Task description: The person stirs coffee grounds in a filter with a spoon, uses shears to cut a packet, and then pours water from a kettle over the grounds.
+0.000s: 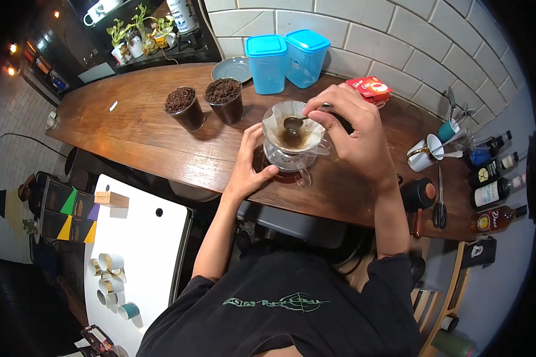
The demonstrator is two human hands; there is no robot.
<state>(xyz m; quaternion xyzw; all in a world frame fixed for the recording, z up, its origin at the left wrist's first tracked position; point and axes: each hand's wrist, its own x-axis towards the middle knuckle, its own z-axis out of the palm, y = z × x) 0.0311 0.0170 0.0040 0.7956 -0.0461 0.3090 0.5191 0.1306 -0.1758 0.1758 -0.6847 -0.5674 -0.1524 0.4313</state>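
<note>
My right hand [354, 122] pinches the handle of a small spoon [293, 123], its bowl down in the paper filter [274, 126]. Dark wet coffee lies at the bottom of the filter, which lines a clear coffee dripper [320, 149]. Below the dripper is a glass coffee server [304, 176] with a handle, standing on the wooden counter. My left hand [248, 162] cups the server's left side, thumb in front and fingers behind. Two glasses filled with dark coffee grounds, a nearer glass [188, 113] and a farther glass [225, 104], stand left of the dripper.
Two blue-lidded containers [267, 68] and a grey plate [233, 69] stand by the tiled wall. A red box [369, 88] sits behind my right hand. Right are a white mug [421, 156], scissors [439, 211] and several bottles [488, 196]. Several cups [110, 282] stand on a white table [143, 238].
</note>
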